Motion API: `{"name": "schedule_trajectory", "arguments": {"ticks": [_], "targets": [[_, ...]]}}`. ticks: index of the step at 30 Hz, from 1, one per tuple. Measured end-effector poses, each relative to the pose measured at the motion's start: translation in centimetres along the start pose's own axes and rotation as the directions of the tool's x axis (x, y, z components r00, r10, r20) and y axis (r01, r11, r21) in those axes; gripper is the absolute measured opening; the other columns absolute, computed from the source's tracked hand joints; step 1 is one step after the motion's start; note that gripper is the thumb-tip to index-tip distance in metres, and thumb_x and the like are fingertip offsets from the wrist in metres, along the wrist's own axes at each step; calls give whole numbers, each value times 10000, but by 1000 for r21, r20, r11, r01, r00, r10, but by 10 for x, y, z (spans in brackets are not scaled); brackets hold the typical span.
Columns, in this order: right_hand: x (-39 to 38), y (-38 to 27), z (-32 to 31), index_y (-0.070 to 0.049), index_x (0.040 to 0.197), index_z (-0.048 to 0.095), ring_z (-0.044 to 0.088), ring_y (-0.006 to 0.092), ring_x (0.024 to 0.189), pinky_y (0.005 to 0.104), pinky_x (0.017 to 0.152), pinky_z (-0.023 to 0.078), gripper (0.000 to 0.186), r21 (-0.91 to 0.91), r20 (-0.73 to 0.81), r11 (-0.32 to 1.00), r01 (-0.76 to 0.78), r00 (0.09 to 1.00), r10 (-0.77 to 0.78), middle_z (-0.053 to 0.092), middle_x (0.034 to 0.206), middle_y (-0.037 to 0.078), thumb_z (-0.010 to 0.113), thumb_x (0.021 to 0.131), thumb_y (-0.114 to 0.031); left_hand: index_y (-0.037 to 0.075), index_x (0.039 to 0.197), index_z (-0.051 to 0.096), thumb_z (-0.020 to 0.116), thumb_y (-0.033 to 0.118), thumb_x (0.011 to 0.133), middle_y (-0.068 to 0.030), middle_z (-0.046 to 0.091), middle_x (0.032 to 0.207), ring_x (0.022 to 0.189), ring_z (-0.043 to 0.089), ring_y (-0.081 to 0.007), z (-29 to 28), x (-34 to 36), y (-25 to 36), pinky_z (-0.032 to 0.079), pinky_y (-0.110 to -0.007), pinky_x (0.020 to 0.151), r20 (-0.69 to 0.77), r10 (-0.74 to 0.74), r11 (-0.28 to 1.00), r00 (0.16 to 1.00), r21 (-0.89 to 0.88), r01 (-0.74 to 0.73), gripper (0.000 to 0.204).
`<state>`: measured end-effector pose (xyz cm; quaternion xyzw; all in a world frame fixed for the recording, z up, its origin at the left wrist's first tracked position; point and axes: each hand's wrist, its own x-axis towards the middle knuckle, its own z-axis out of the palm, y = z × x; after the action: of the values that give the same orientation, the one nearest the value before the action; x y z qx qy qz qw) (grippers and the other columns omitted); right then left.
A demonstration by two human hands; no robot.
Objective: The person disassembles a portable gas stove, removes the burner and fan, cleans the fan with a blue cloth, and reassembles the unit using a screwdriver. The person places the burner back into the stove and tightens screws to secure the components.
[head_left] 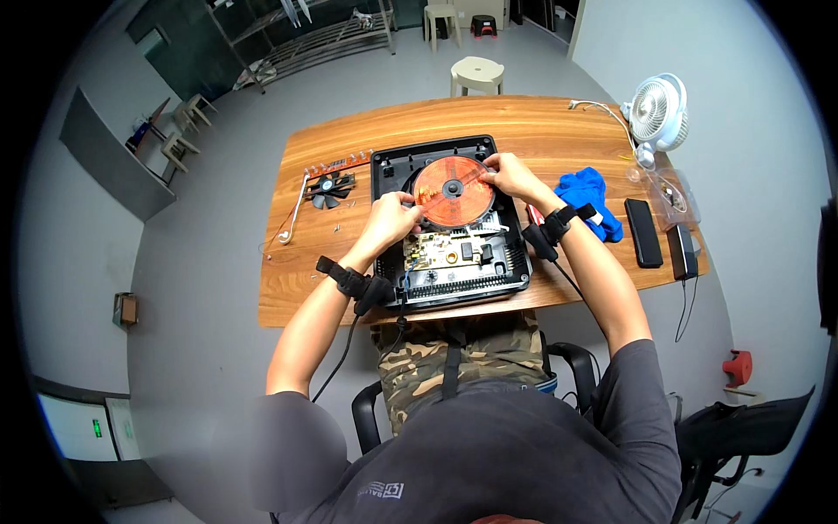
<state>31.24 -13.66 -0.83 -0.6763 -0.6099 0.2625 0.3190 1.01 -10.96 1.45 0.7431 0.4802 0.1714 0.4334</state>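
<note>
A black open casing (382, 179) lies on the wooden table, holding a round copper-coloured coil disc (449, 201) above a circuit board (432, 251). My left hand (394, 216) pinches the disc's lower-left edge, and my right hand (512, 177) grips its upper-right edge. Dark straps with small devices circle both wrists. Left of the casing are a small fan part (330, 190), an orange strip with tools (339, 164) and small loose pieces. A blue cloth (587, 201) lies to the right.
On the wooden table (384, 122) stand a white fan (659, 112) at back right and a clear box (672, 196); a black slab (642, 232) and charger-like block (683, 251) lie right. Stools (477, 74) and a metal rack (305, 52) are beyond.
</note>
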Motion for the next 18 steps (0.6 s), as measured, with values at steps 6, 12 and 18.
{"name": "schedule_trajectory", "arguments": {"ticks": [6, 12, 18], "targets": [[-10, -4, -6, 89, 1166, 695, 707, 234, 918, 369, 845, 555, 358, 169, 43, 985, -20, 999, 13, 748, 1026, 194, 740, 890, -135, -89, 1320, 537, 649, 178, 999, -117, 766, 899, 676, 639, -61, -3, -15, 7, 434, -197, 539, 131, -169, 945, 977, -259, 198, 432], [-14, -16, -7, 81, 1119, 717, 692, 189, 847, 341, 758, 557, 261, 151, 41, 985, -84, 996, 79, 745, 913, 146, 656, 949, -106, -35, 1100, 664, 608, 180, 1025, -82, 746, 912, 713, 619, -66, -7, -17, -5, 448, -187, 604, 269, -154, 898, 951, -362, 248, 234], [-29, -30, -4, 71, 1126, 723, 647, 124, 733, 286, 625, 532, 269, 317, 158, 929, -190, 977, 146, 725, 879, 84, 664, 950, -124, 6, 970, 681, 589, 260, 1053, -70, 734, 868, 688, 627, -49, -17, -36, -7, 450, -181, 559, 215, -149, 901, 965, -373, 222, 283]]}}
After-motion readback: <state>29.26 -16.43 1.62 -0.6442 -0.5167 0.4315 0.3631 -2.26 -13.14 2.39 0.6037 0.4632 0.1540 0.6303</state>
